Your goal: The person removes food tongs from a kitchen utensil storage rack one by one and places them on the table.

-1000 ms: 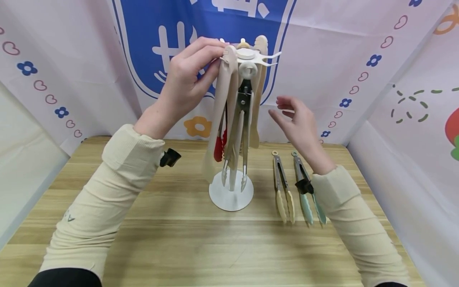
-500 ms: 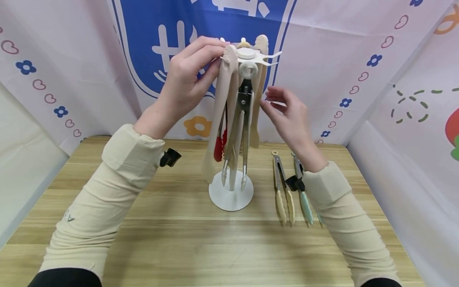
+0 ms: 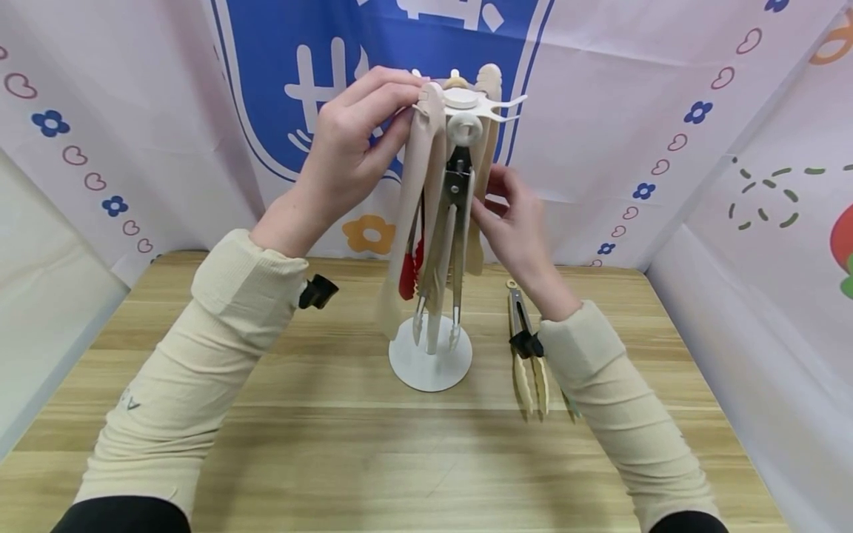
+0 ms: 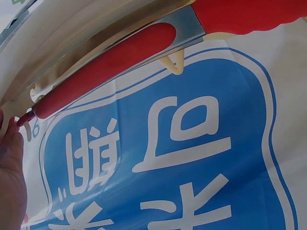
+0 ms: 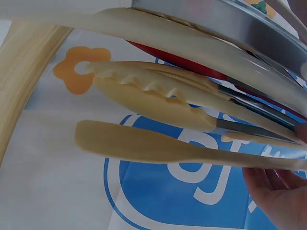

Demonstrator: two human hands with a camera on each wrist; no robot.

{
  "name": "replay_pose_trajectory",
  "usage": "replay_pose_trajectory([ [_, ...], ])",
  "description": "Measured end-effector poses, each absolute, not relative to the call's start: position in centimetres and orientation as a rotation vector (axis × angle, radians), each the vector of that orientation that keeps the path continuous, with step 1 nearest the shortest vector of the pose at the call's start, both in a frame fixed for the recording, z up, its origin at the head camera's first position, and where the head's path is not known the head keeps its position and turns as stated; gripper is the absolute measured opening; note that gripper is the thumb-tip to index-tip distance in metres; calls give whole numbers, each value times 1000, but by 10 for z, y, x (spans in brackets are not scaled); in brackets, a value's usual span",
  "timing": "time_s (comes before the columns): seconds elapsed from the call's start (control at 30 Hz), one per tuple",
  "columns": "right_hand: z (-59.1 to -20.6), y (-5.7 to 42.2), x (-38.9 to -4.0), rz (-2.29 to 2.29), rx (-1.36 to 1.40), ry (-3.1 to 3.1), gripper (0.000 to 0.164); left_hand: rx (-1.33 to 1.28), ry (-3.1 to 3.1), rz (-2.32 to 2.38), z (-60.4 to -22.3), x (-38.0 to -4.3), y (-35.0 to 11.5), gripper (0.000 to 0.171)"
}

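Note:
A white rotating rack [image 3: 460, 100] with a round base [image 3: 429, 377] stands upright, hung with several tongs. My left hand [image 3: 353, 133] grips its upper left side, beside the top of the left beige tongs [image 3: 416, 170]. In the left wrist view, red-handled tongs [image 4: 105, 72] hang there, their end by my fingertips. My right hand [image 3: 516, 222] is at the right side, fingers and thumb curled round beige tongs with a flat paddle-like arm [image 5: 139, 143]. Close by hang cream scalloped tongs [image 5: 148, 91]. Metal tongs [image 3: 458, 178] with pale tips hang at the front.
On the wooden table [image 3: 320, 451], right of the base, lie cream-tipped tongs [image 3: 522, 385]. Teal-tipped tongs [image 3: 571, 406] beside them are mostly hidden by my right forearm. A printed cloth [image 3: 573, 74] hangs behind the rack.
My right hand has moved left from beside the rack onto the right beige tongs. The right forearm now covers most of the teal tongs. My left hand stays in place.

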State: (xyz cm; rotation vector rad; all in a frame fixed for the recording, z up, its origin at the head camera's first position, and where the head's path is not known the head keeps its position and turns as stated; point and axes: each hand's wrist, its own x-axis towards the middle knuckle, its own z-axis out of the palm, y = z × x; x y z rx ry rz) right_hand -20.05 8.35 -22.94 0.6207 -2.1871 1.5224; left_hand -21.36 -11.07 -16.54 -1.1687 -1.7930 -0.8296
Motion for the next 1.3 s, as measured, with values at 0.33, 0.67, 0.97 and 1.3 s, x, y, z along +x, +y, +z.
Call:
replay_pose_trajectory([
  [0.33, -256, 85, -218, 1472, 641, -2143, 38, -1178, -1788, -828, -164, -214, -109, 15],
  [0.67, -259, 84, -217, 1387, 643, -2108, 38, -1173, -1792, -810, -164, -214, -110, 16],
  [0.97, -254, 85, -216, 1384, 591, -2161, 38, -1177, -1787, -808, -165, -214, -111, 16],
  [1.3, -250, 91, -216, 1365, 517, -2217, 36, -1185, -1792, -796, -165, -214, -112, 17],
])
